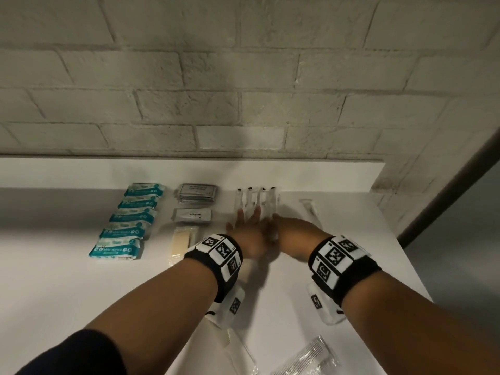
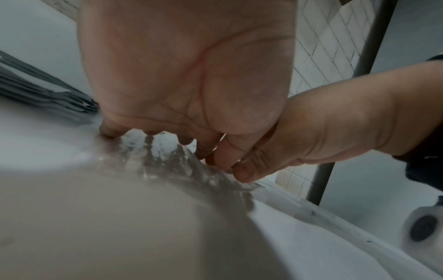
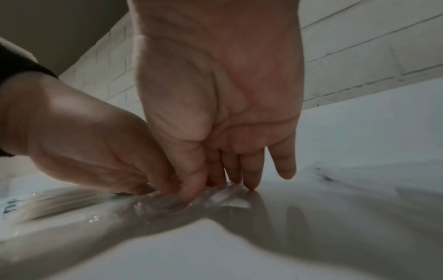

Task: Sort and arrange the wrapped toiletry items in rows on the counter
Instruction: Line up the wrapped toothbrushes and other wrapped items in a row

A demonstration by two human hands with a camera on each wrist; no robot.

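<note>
both hands flat on the desk [image 1: 67,280], left hand [image 1: 247,226] and right hand [image 1: 292,228] fingers straight, pressing down the clear wrapped toothbrushes [image 1: 255,203] side by side

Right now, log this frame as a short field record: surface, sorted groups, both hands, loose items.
surface: white counter against a brick wall
left column: five teal wipe packs
middle column: grey sachets, toothpaste sachet, cream bar
clear-wrapped row
left hand: fingers flat on the wrappers
right hand: fingertips on the same row
near edge: wrapped comb, unsorted
</note>
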